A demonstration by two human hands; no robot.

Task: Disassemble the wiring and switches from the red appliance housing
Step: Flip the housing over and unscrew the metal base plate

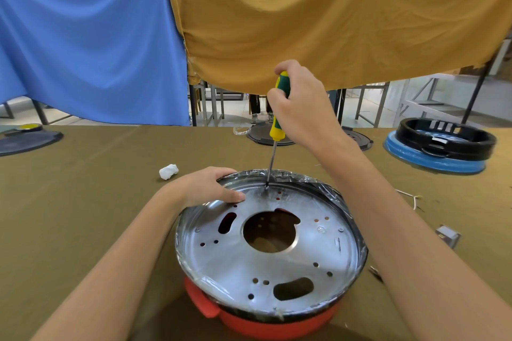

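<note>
The red housing (266,324) sits on the desk (83,202) at the near centre, open side up; a round metal plate (277,255) fills its top, and a clear film lines the rim. The right hand (302,108) holds a screwdriver (278,122); its grip is closed fully around the green and yellow handle, fingers curled, thumb side toward the top end. The long axis of the tool runs almost upright, leaning a little so the handle lies toward 1 o'clock above the tip; the tip touches the plate near its 12 o'clock edge, at a spot which I judge to be a screw, though it is too small to be sure. So the work point lies straight below the right hand, along the shaft; the coming turn depends on keeping this line.

The left hand (210,188) rests on the rim at about 10 o'clock, fingers bent over the edge and the thumb flat on the plate; it steadies the housing and is the nearer hand to the plate itself. The right forearm comes in from 5 o'clock, the wrist raised high. No wires or switches are visible here; they are probably under the plate.
</note>
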